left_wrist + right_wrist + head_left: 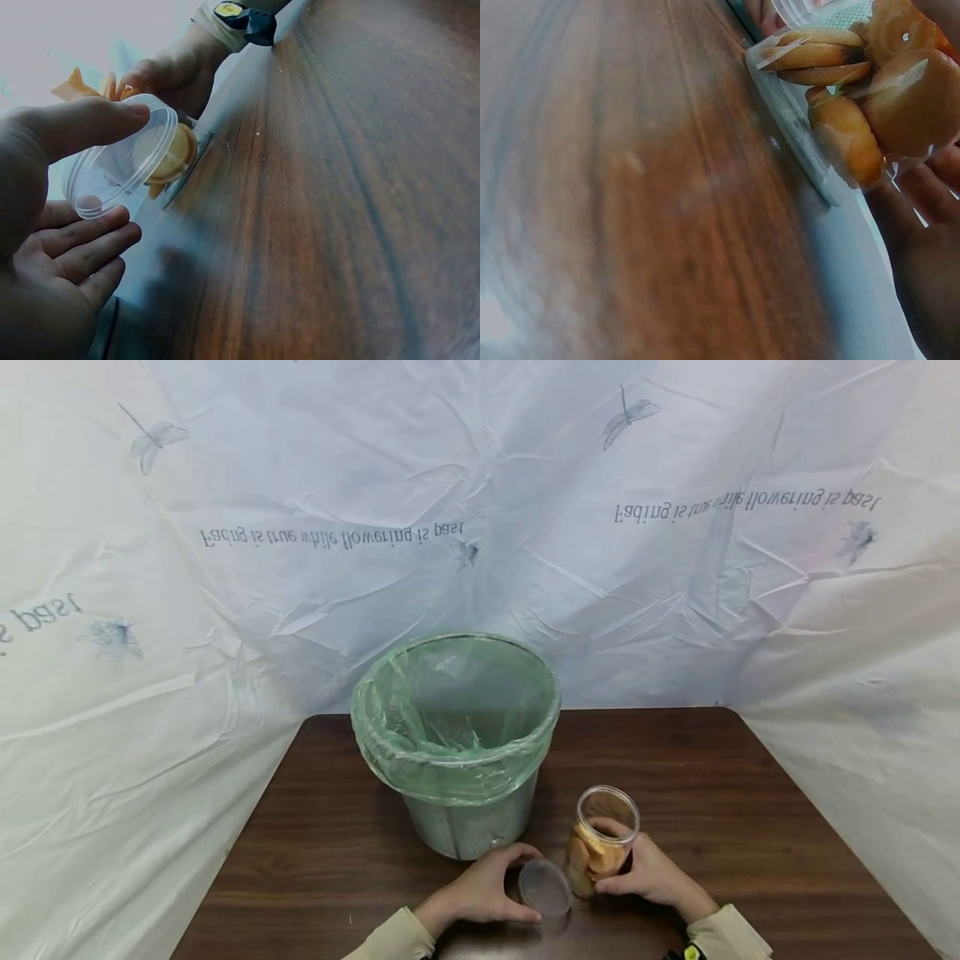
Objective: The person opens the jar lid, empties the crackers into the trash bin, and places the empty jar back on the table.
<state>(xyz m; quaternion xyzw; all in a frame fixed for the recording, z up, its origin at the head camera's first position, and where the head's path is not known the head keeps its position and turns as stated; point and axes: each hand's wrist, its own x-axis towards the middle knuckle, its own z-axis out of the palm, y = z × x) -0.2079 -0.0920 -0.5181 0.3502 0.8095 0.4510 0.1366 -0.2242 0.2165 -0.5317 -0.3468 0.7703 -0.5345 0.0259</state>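
My left hand [483, 887] pinches a clear round plastic lid [546, 888] by its edge, the thumb on one side and fingers on the other. Just to the right, my right hand [654, 875] grips a clear plastic jar [582, 878] around its side. The jar's mouth is uncovered, and it leans slightly over the table. Several round golden cookies [911, 105] fill its lower part, as the right wrist view shows up close. In the left wrist view the lid [124, 161] overlaps the jar behind it.
A metal bucket [480, 822] lined with a green plastic bag [457, 777] stands behind the left hand on the dark wooden table [720, 793]. White printed sheeting [480, 585] hangs around the back and both sides. Small crumbs [258, 133] lie on the tabletop.
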